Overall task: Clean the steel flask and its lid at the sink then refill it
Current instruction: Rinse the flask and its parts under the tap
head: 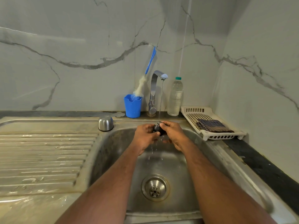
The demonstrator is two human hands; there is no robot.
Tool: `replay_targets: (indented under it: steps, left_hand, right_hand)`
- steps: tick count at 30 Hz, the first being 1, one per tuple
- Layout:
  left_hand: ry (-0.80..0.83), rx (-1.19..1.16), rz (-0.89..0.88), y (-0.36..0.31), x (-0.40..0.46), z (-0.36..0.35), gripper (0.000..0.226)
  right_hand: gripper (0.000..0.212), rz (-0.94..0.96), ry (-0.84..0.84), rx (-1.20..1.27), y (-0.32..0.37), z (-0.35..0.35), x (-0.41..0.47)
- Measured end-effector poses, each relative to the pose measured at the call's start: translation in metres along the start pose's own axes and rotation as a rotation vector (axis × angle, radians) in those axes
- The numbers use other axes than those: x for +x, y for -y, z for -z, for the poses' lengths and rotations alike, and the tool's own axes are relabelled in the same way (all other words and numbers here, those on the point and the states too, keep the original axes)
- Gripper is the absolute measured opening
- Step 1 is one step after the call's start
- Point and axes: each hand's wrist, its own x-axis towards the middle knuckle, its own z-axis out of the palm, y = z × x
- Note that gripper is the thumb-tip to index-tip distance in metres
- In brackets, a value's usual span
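Note:
Over the steel sink basin [113, 152] my left hand [145, 136] and my right hand [172, 134] both grip a small dark stopper lid [158, 129]. A thin stream of water from the tap [155, 91] lands on the lid and drips off into the basin. A steel cup-shaped cap [106, 123] stands upside down on the sink's rim to the left. The flask body is nowhere in view.
A blue cup [132, 107] holding a blue-handled bottle brush [146, 75] stands behind the sink. A clear water bottle [175, 96] is right of the tap. A white plastic tray [191, 112] with a folded dark cloth [212, 126] sits at right. The ribbed drainboard [42, 159] lies left.

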Motion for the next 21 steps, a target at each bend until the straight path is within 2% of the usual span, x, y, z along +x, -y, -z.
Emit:
replay_targets:
  steps: [7, 21]
  left_hand:
    - [0.036, 0.175, -0.013, 0.003, -0.002, -0.004, 0.037]
    - [0.015, 0.245, 0.005, 0.003, -0.006, -0.003, 0.040]
  right_hand:
    - [0.028, 0.090, -0.094, -0.021, -0.005, -0.001, 0.010]
    - [0.042, 0.055, -0.051, -0.002, -0.003, -0.001, 0.011]
